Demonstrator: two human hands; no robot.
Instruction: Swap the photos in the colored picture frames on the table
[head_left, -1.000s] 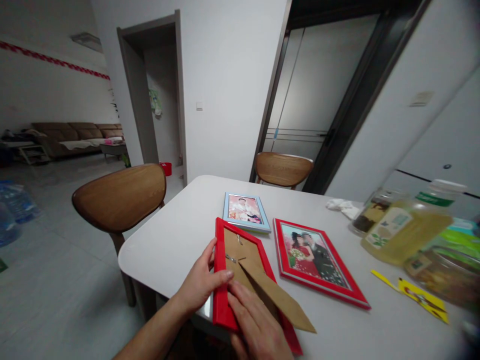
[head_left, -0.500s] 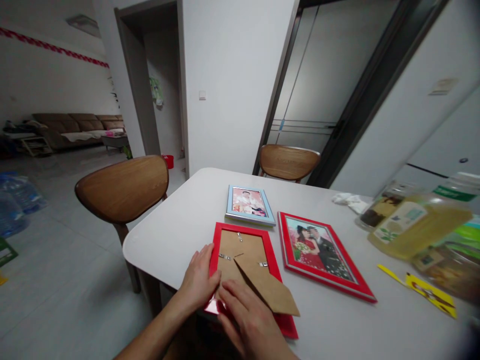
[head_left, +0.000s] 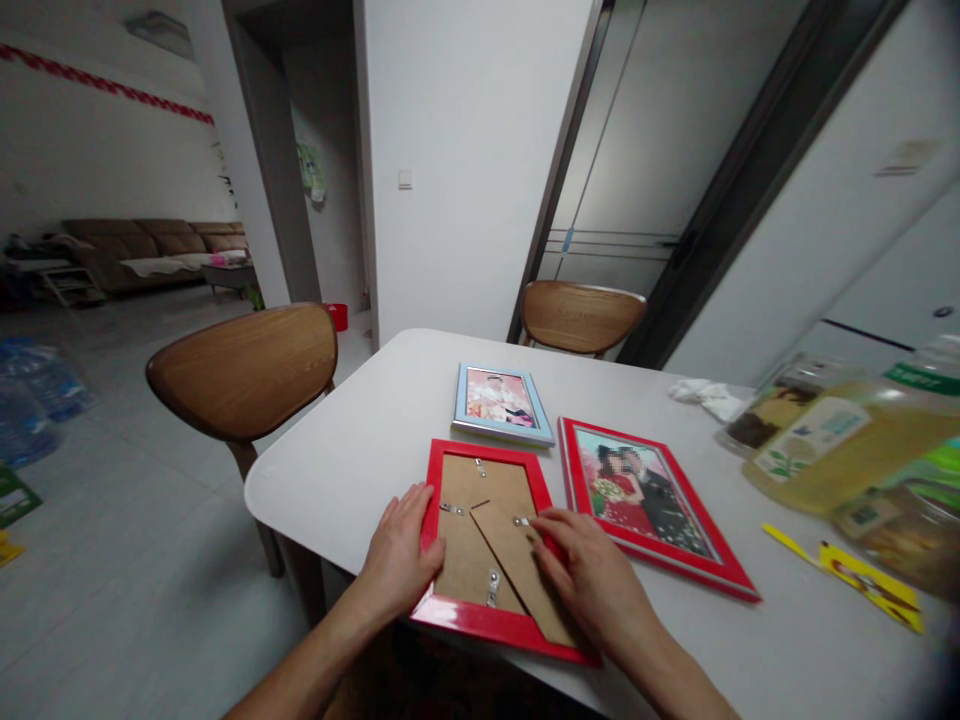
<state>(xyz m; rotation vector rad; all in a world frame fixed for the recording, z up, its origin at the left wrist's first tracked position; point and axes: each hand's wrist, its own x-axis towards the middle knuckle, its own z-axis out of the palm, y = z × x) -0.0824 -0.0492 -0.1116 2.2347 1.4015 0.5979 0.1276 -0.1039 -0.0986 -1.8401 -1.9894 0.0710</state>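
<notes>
Two hands point(head_left: 401, 555) moved apart, three picture frames point(head_left: 491, 540)

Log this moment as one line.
left hand: on left edge of face-down, brown-backed red picture frame | right hand: at its right side | beyond: light-blue rectangular picture frame, photo up

Red frame point(head_left: 480, 620) face down at table point(head_left: 337, 480) edge, its left side gripped by left hand point(head_left: 401, 550). Right-side metal clip point(head_left: 522, 521) touched by right hand point(head_left: 589, 565). Blue frame point(head_left: 501, 402) and larger red photo frame point(head_left: 652, 495) laid face up beyond and beside.
</notes>
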